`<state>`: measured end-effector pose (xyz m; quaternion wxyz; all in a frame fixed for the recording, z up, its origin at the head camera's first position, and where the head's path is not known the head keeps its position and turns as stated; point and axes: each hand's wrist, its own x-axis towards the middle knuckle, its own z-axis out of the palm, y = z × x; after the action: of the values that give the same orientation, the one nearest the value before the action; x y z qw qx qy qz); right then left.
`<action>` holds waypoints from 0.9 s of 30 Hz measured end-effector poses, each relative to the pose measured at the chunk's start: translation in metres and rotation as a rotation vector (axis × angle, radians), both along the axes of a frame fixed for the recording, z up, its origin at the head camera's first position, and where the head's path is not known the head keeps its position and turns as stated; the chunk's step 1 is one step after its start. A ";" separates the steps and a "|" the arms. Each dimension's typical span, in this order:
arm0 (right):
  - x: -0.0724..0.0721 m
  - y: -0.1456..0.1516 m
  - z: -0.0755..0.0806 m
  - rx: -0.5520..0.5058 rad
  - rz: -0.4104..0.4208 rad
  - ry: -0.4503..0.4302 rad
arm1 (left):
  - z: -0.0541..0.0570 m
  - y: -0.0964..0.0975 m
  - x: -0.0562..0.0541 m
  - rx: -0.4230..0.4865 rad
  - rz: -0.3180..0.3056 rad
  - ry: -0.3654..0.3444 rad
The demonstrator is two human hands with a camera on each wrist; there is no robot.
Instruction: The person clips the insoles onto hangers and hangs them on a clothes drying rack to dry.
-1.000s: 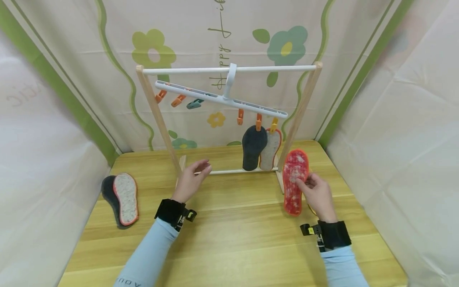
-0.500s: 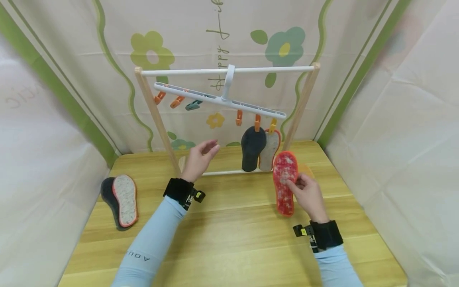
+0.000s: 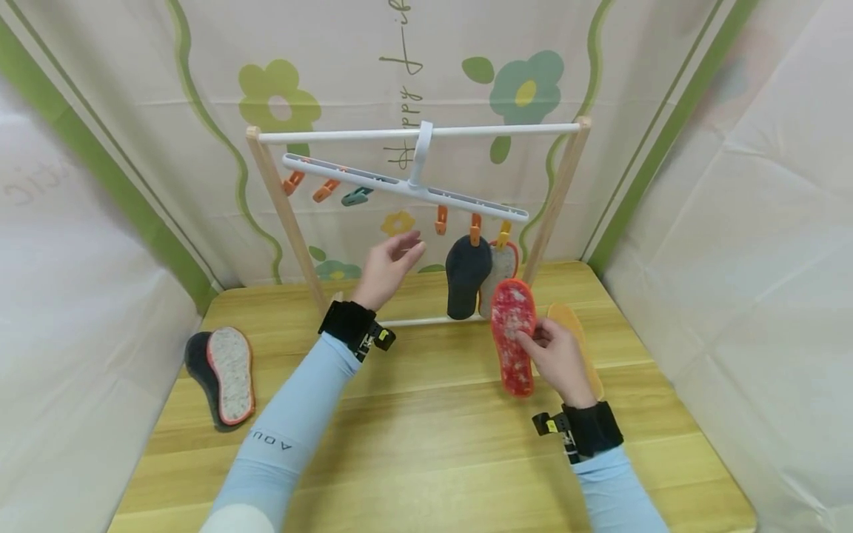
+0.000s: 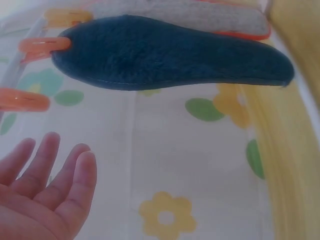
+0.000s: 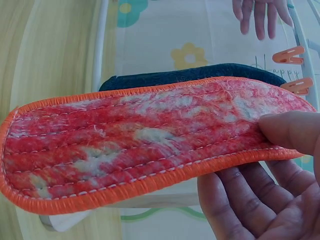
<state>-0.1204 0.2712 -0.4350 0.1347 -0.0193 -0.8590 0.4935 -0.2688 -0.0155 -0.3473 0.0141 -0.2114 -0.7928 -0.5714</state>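
My right hand (image 3: pixel 558 357) pinches a red and white insole (image 3: pixel 513 337) with orange stitched edging, thumb on its face and fingers behind. The insole is raised in front of the drying rack. Holding nothing, my left hand (image 3: pixel 389 270) is lifted with relaxed fingers, just below an orange clip (image 3: pixel 441 220) that grips nothing. Clips on the tilted white hanger (image 3: pixel 406 186) hold a dark insole (image 4: pixel 170 55) and a grey insole (image 3: pixel 498 274) with red edging, partly hidden by the dark one and the red one.
A yellow insole (image 3: pixel 578 348) lies on the table behind my right hand. At the left lie another grey insole (image 3: pixel 230 374) and a dark insole (image 3: pixel 200 363) under it. The rack's wooden posts (image 3: pixel 286 215) stand on both sides of the hanger.
My left hand has moved up and right toward the hanger's clips. My right hand has carried the red insole left toward the rack, uncovering more of the yellow insole.
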 end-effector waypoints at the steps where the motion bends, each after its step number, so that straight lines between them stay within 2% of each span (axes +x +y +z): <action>1: -0.001 -0.001 0.000 -0.004 -0.001 -0.003 | 0.002 0.002 -0.001 -0.006 -0.001 0.002; 5: -0.004 -0.005 0.002 -0.009 0.004 -0.006 | 0.010 0.008 -0.007 -0.006 -0.014 0.001; 12: -0.008 -0.015 0.006 0.002 0.023 -0.015 | 0.022 0.018 -0.018 0.047 -0.053 -0.005; 19: -0.013 -0.024 0.010 -0.033 0.055 -0.020 | 0.035 0.026 -0.024 0.075 -0.095 -0.032; 27: -0.020 -0.035 0.015 -0.050 0.101 -0.003 | 0.041 0.028 -0.025 0.054 -0.128 -0.051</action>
<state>-0.1403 0.2367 -0.4205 0.1075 0.0201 -0.8465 0.5210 -0.2941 0.0121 -0.3061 -0.0369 -0.2464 -0.7621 -0.5975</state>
